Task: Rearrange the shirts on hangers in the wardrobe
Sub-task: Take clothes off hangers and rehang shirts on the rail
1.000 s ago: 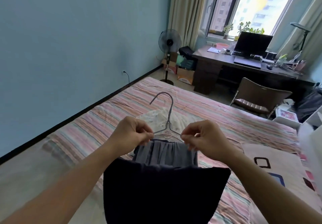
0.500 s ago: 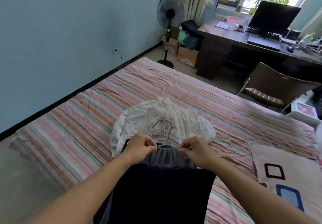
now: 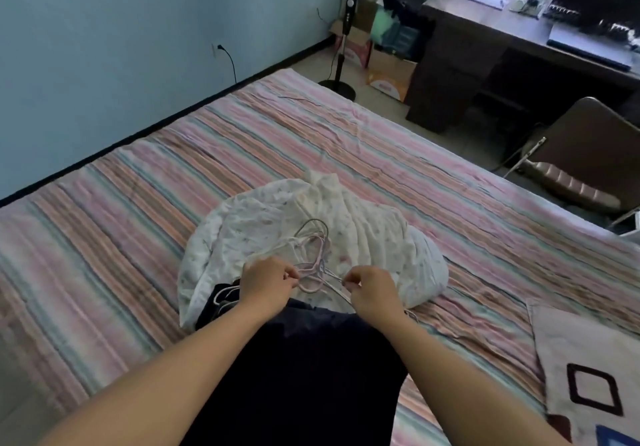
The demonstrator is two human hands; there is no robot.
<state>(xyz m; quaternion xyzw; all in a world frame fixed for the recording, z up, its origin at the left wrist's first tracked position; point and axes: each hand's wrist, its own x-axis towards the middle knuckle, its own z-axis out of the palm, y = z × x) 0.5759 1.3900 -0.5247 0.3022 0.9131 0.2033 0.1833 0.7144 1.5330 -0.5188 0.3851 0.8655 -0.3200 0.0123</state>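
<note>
Now, left to right:
Bed (image 3: 138, 203): striped cover under everything.
Left hand (image 3: 266, 281): fingers curled, pinching a hanger (image 3: 311, 269).
Hangers: bunched on a white shirt (image 3: 363, 234) mid-bed.
Right hand (image 3: 372, 289): fingers curled, pinching hanger wire.
Dark shirt (image 3: 294, 376): draped below both wrists.

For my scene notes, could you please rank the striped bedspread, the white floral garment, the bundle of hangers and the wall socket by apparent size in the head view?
1. striped bedspread
2. white floral garment
3. bundle of hangers, held at each end by the left hand and right hand
4. wall socket, though its distance from the camera shrinks it
</note>
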